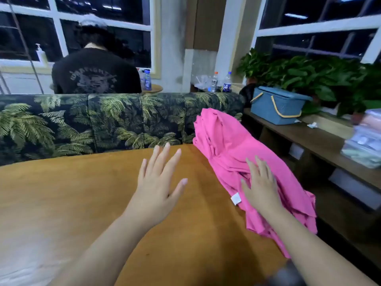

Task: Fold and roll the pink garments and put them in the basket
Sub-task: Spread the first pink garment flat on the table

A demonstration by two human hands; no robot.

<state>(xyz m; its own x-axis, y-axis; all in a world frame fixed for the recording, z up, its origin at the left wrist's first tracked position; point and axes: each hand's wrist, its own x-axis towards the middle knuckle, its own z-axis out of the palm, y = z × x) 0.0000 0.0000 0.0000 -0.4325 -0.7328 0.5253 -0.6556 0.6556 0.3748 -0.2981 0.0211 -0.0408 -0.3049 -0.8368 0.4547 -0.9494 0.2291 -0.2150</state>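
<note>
While our right hand (260, 183) lies flat, fingers straight, on the crumpled pink garment (231, 149), our left hand (157, 182) hovers spread and holding nothing over the smooth wooden desk (82, 203). Soft folds drape off the desk's right edge. Beyond, a blue rectangular basket (276, 106) sits on a wooden shelf (321, 141).

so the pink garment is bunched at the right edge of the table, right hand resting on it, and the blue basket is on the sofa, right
Not quite. The blue basket stands on the wooden shelf to the right of the sofa, as the head view shows. The rest holds: the pink garment lies bunched at the table edge under the right hand.
</note>
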